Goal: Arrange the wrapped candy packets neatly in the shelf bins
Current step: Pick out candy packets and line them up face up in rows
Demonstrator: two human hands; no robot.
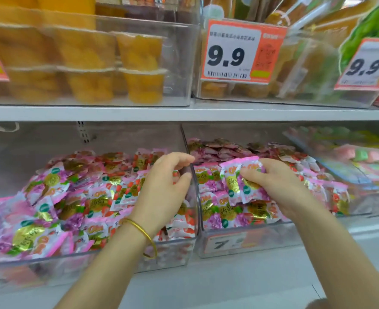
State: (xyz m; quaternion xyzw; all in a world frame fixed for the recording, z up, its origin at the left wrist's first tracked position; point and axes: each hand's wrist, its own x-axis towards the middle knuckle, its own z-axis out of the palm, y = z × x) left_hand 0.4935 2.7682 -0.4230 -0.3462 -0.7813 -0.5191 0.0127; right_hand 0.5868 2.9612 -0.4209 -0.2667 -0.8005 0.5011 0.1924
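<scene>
- Just below the right hand (275,186), in the right bin (246,244), the packets lie in tidy overlapping rows; that is where the held packets (243,180) look bound to go, straight down from the fingers.
- The right hand is closed around a small bunch of pink-and-white packets, two at least, pinched between thumb and fingers. They stand roughly on end, long axis running up and down and leaning a little to the person's left, with the crimped tops uppermost.
- To the left of that hand, across the clear divider wall (195,186) between the bins, the left hand (164,190) hovers half open, fingers curled and thumb apart from them. I can't tell whether the fingertips touch a packet or the divider's top edge; it seems to hold nothing.
- Under and to the left of the left hand, the left bin (72,262) is heaped with loose packets (57,204) lying every which way, clearly the untidy side.
- The right hand is nearer the neat rows, so I'd judge the setting-down falls to it, keeping the bunch upright and square with the rows beneath.
- The left hand is nearer the jumble, well placed to gather more.
- A bangle (143,233) sits on the left wrist.
</scene>
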